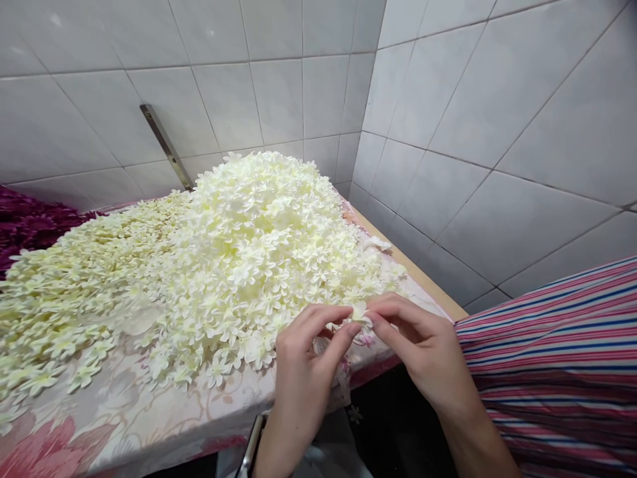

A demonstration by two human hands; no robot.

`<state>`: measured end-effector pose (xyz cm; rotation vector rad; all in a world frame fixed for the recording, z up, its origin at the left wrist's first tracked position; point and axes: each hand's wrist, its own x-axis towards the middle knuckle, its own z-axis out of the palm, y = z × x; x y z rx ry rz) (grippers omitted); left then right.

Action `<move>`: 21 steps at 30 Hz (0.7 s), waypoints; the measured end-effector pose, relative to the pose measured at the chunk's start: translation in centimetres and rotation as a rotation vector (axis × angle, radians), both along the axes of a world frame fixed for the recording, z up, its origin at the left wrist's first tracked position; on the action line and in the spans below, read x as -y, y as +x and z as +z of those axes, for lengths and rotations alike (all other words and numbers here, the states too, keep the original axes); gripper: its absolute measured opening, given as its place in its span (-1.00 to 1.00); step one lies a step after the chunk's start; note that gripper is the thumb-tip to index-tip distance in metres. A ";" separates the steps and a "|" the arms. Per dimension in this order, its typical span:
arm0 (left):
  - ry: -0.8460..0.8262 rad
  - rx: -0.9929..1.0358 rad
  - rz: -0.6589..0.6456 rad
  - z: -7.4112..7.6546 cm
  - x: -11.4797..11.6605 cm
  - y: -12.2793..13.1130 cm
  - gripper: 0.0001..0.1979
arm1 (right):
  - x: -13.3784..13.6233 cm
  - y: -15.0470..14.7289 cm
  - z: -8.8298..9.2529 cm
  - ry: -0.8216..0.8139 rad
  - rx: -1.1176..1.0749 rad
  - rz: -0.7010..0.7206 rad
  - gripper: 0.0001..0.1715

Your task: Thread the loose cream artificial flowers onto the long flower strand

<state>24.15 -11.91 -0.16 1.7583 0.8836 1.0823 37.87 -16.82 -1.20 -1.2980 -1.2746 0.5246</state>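
OK, head view, our only one. Left hand (308, 355) and right hand (423, 348) are both pinching the same pale flower piece (361, 316), thumbs against index fingers, the other fingers curled in. The piece is thin and petal-like, white with a faint yellow tint; fingertips cover part of it, so we can't tell its full shape. It sits between the two hands, at the front edge of the desk (423, 280), just in front of the big stuff.

That's a tall, rounded white flower heap (263, 232): small blossoms with rounded petals and yellowish centres, loosely piled, matte, fabric-like. To its left we've got a lower, flatter yellow-green flower spread (99, 259), same sort of small blossoms, thinning to single ones toward the front. Far left: a dark purple flower bunch (34, 222), dense, cut off by the frame.

Under it all, a floral-print cloth (184, 415), pale with pink blooms, draping over the front; plain wood shows along the desk's right side. Behind: glossy grey-white wall tiles (273, 40), with a slim metal strip (166, 147) leaning at a slant. Right: striped fabric (557, 345) in pink, blue and white, softly creased.
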 end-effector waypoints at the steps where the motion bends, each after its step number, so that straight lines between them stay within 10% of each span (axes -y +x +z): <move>1: 0.026 -0.027 -0.011 0.0 0.0 0.1 -0.92 | 0.0 -0.3 0.0 -0.005 0.009 0.024 -0.82; 4: 0.061 -0.062 0.048 0.0 0.0 -0.3 -0.86 | 0.1 -0.2 -0.2 0.037 0.028 -0.050 -0.82; 11: 0.205 0.147 0.654 1.2 -1.3 -2.7 -0.95 | 0.0 2.5 -0.4 0.395 0.103 -0.786 -0.92; 16: 0.601 -0.137 0.377 0.5 -2.3 -0.9 -0.85 | -2.3 1.4 -0.5 0.396 0.707 -0.414 -0.86; 21: 0.657 -0.323 0.313 -0.5 -2.3 -0.4 -0.73 | -3.4 0.8 -1.1 0.297 0.738 -0.259 -0.89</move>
